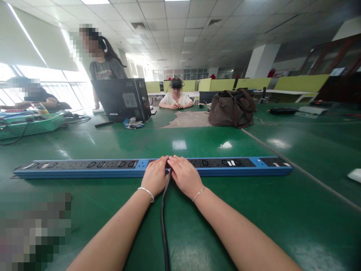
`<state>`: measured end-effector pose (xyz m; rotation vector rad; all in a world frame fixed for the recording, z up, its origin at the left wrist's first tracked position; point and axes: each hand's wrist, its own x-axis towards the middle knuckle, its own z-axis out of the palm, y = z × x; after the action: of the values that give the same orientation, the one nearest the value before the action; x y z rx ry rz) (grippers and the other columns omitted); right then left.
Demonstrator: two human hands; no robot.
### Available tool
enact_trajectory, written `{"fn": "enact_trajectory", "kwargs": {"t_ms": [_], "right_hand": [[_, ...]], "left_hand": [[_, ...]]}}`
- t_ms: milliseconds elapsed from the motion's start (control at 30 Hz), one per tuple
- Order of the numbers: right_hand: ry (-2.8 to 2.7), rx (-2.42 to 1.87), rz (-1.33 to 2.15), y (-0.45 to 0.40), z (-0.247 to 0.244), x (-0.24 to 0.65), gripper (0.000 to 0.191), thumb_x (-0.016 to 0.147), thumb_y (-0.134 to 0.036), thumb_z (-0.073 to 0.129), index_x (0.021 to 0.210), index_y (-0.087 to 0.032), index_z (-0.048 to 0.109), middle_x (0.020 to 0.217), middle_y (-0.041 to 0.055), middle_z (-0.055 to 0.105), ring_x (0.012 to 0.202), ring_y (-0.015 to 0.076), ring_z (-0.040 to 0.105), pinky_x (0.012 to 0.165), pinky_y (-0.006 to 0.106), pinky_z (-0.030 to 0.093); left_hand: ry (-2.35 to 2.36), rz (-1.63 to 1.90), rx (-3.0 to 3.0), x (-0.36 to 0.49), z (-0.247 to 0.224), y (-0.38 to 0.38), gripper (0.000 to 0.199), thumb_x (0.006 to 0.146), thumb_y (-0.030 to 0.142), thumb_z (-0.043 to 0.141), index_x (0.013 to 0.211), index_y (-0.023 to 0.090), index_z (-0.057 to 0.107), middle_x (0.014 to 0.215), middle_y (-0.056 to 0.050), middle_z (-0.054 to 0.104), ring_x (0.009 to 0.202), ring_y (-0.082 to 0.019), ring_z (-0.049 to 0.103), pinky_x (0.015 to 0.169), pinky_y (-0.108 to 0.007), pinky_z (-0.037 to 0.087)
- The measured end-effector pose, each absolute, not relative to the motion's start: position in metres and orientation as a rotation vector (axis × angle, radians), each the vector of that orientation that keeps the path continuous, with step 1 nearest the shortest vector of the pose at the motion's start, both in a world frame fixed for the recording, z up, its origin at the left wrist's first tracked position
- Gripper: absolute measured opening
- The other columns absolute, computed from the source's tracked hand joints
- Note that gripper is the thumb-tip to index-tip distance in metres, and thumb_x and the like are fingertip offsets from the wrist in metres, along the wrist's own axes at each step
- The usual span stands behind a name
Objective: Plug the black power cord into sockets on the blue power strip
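A long blue-and-black power strip (84,173) lies crosswise on the green table, its face set with several sockets. My left hand (155,173) and my right hand (184,173) meet at its middle, fingertips touching. Both hands are closed around the upper end of a black power cable (163,218), which runs down between my forearms toward the bottom edge of the view. The cable's end and the sockets beneath are hidden by my fingers, so whether it is seated cannot be seen. Each wrist wears a bracelet.
Beyond the strip stand a black computer case (126,101), crumpled gloves (133,123) and a brown bag (232,109). A green basket (36,128) sits at the left. One person sits across the table; two others are at the left. A seam (316,184) crosses the tabletop at right.
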<state>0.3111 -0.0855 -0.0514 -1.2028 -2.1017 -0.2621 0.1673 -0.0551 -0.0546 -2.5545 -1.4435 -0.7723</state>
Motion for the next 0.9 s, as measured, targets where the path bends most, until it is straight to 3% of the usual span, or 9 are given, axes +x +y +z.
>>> {"fn": "enact_trajectory", "kwargs": {"t_ms": [267, 900], "right_hand": [[-2.090, -1.152, -0.348, -0.0892, -0.0567, 0.3127, 0.035, 0.089, -0.015, 0.040, 0.118, -0.010, 0.061, 0.127, 0.0097, 0.059, 0.122, 0.0203, 0.049, 0.108, 0.039, 0.036], [-2.020, -1.198, -0.240, -0.0904, -0.0579, 0.3080, 0.036, 0.088, -0.013, 0.041, 0.117, -0.015, 0.062, 0.125, 0.0091, 0.060, 0.122, 0.0195, 0.049, 0.107, 0.041, 0.037]], "left_hand": [[-1.438, -0.710, -2.483, 0.1680, -0.0577, -0.0602, 0.040, 0.082, 0.020, 0.044, 0.121, 0.016, 0.053, 0.132, -0.010, 0.054, 0.127, -0.025, 0.044, 0.107, -0.046, 0.031], [-1.468, -0.693, -2.489, 0.1701, -0.0563, -0.0611, 0.042, 0.083, 0.021, 0.043, 0.124, 0.015, 0.052, 0.132, -0.011, 0.055, 0.127, -0.024, 0.044, 0.105, -0.043, 0.034]]}}
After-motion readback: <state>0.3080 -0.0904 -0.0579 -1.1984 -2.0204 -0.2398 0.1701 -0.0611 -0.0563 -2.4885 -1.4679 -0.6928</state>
